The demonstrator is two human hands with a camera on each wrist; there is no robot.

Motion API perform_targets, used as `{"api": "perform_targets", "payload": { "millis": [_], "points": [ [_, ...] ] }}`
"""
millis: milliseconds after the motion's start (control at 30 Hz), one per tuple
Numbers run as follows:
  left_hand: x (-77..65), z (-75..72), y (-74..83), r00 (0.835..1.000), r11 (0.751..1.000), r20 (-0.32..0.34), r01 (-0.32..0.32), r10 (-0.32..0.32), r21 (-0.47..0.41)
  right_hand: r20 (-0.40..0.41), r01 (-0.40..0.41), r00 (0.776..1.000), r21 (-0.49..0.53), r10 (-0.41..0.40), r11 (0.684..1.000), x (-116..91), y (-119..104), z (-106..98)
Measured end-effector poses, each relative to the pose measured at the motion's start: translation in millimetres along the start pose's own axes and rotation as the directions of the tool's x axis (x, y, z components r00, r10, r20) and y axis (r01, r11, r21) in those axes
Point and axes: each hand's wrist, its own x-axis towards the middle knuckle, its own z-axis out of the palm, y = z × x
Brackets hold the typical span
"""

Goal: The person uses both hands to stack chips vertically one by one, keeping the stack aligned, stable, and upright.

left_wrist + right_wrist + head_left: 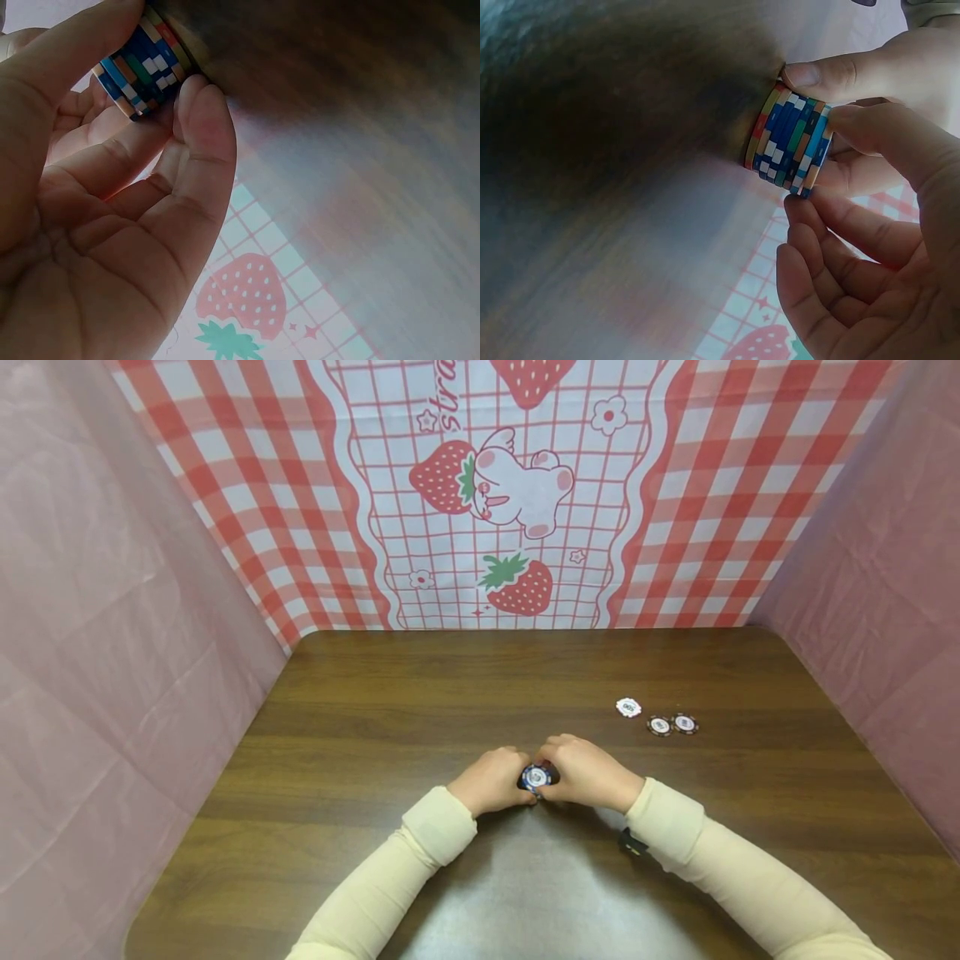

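Observation:
A stack of poker chips [536, 777] stands on the table between the two hands, its top chip blue and white. From the side, in the right wrist view, the stack [784, 142] shows blue, green, white and orange edges, with red near the bottom. My left hand [493, 782] grips its left side, the thumb [82, 49] on one side and fingertips on the other. My right hand [592, 774] pinches the stack's upper chips between thumb [870, 127] and forefinger, while its other fingers curl beside it. Part of the stack's far side is hidden.
Beyond the right hand lie a white chip [628, 707] and two dark-edged chips, one [659, 726] beside the other [685, 723]. The brown wooden table [360, 693] ends at a strawberry-print cloth [510, 527]. Pink cloth hangs at both sides.

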Motion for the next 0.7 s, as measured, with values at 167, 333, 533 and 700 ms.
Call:
{"api": "perform_targets", "payload": {
  "millis": [167, 333, 533, 700],
  "points": [
    [0.1, 0.0, -0.1, 1.0, 1.0, 0.003, -0.001, 0.001, 0.003, 0.0, 0.004, 1.0, 0.0, -0.004, 1.0, 0.2, -0.2, 0.5],
    [0.8, 1.0, -1.0, 1.0, 1.0, -0.001, -0.005, 0.005, 0.001, 0.019, 0.002, 1.0, 0.012, -0.002, 1.0, 0.5, -0.4, -0.2],
    [0.6, 0.8, -0.8, 1.0, 1.0, -0.003, -0.007, 0.007, 0.004, 0.026, 0.002, 1.0, 0.02, -0.003, 1.0, 1.3, -0.5, -0.7],
    [0.2, 0.4, -0.1, 1.0, 1.0, -0.003, -0.006, 0.006, 0.0, 0.016, 0.002, 1.0, 0.016, -0.003, 1.0, 1.0, -0.1, -0.1]
  ]
}}
